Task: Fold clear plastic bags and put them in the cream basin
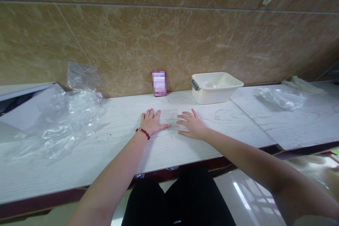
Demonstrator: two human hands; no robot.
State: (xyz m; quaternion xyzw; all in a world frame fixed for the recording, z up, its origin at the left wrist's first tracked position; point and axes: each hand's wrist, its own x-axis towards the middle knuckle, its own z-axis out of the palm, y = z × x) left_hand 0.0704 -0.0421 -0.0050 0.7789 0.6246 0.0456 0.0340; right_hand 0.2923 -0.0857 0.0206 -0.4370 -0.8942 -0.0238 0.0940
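Note:
My left hand (152, 122), with a red bead bracelet (143, 133) at the wrist, lies on the white wood-grain table (166, 152) with its fingers spread. To its right, my right hand (192, 125) is open too, fingers apart and pointing left. Between the two hands lies a thin, see-through piece of plastic (173, 122), flat on the tabletop and hard to make out. The fingertips of my right hand and my left thumb are at its edges; whether they press on it I cannot tell.
A phone-like upright rectangle (159, 83) with a blurred front leans on the marbled wall. Right of it stands a cream plastic bin (212, 95) with a grey handle and clear plastic inside. Crumpled clear bags (69, 120) lie at left by an open box (29, 109); more clear plastic (284, 99) lies at right.

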